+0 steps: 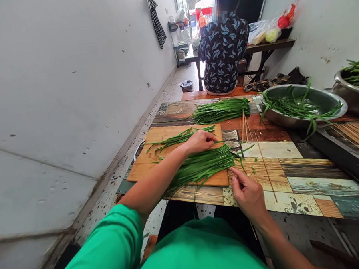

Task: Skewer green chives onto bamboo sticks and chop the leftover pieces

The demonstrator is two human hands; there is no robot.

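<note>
Above a wooden cutting board (pixel 142 164), my left hand (pixel 200 142) has its fingers closed at the end of a few garlic chives. A thick bunch of garlic chives (pixel 205 164) lies on the board just below that hand, its cut ends to the right. A smaller bunch (pixel 179 139) rests behind it on the board. At the board's right edge, my right hand (pixel 248 192) pinches a thin bamboo skewer (pixel 254 230), whose tip is by the cut ends. Most of this skewer is hidden by the hand.
A larger chive bundle (pixel 221 110) lies behind the board. Several loose skewers (pixel 264 163) are on the table to the right. Farther right stand a steel bowl (pixel 303 119) with chives, a black tray (pixel 337 155) with skewers and a pot (pixel 354 93). A person (pixel 222 52) sits ahead.
</note>
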